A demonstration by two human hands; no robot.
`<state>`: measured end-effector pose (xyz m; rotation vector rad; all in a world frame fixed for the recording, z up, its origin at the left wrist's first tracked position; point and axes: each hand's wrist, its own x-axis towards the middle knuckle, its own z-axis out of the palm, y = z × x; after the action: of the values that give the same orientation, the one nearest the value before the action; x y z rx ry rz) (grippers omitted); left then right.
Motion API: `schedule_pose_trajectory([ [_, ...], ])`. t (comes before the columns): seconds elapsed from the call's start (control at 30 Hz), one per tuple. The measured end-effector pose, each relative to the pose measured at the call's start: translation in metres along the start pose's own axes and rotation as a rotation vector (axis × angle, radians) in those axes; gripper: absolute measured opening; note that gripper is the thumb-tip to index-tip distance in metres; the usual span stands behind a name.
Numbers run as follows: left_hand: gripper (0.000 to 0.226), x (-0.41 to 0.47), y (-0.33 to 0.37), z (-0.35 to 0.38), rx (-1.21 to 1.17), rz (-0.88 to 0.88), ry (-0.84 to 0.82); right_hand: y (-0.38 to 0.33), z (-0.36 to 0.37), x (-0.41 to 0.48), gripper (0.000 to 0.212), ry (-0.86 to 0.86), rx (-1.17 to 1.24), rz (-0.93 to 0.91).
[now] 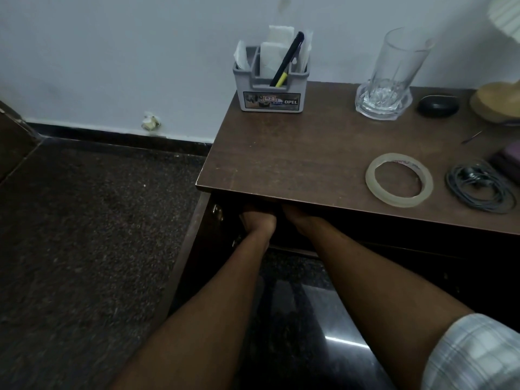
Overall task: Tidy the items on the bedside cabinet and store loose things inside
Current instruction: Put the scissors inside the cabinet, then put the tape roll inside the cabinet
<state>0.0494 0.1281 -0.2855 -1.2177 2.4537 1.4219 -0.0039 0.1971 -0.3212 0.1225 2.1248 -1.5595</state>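
The brown bedside cabinet [281,153] stands against the wall with its left door [185,249] swung open. Both my arms reach into the dark inside, under the top's front edge. My left hand [257,219] and my right hand [298,216] show only their backs; the fingers are hidden under the top. On top lie a clear tape roll [374,190], a coiled black cable [484,192], a small black case [437,106], a glass [394,71] and a grey organiser [271,85] with papers and a pen.
A tan object [498,102] and a dark purple item [509,161] sit at the right edge, with a thin stick [471,137] between them. Dark speckled floor [92,235] lies to the left; a white wall is behind. A lampshade corner [506,15] shows top right.
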Motion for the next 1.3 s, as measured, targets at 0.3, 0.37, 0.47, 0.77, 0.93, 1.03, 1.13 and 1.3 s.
schedule_pose_trajectory([
  [0.3, 0.038, -0.014, 0.003, -0.004, -0.241, -0.05, 0.059, -0.001, -0.01, -0.03, 0.047, 0.017, -0.074, -0.045],
  [0.37, 0.037, -0.02, 0.005, -0.004, -0.283, -0.085, 0.079, 0.002, -0.017, -0.041, 0.044, 0.02, -0.078, -0.067],
  [0.47, 0.036, -0.032, 0.012, -0.003, -0.288, -0.106, 0.077, 0.007, -0.026, -0.057, 0.037, 0.007, -0.106, 0.036],
  [0.77, 0.024, -0.084, 0.022, -0.012, -0.34, -0.073, -0.039, 0.004, -0.061, -0.116, 0.035, 0.057, -0.007, -0.112],
  [0.93, 0.017, -0.12, 0.026, -0.013, -0.26, 0.021, -0.084, -0.007, -0.081, -0.151, 0.019, 0.062, -0.006, -0.111],
  [1.03, 0.019, -0.146, 0.027, -0.013, -0.228, 0.065, -0.087, -0.012, -0.092, -0.172, 0.012, 0.039, -0.013, -0.101],
  [1.13, 0.017, -0.165, 0.027, -0.015, -0.221, 0.109, -0.075, -0.018, -0.105, -0.197, 0.014, 0.039, -0.023, -0.126],
  [1.3, 0.015, -0.188, 0.044, -0.018, -0.258, 0.191, -0.055, -0.031, -0.137, -0.22, 0.014, 0.18, 0.064, -0.192],
])
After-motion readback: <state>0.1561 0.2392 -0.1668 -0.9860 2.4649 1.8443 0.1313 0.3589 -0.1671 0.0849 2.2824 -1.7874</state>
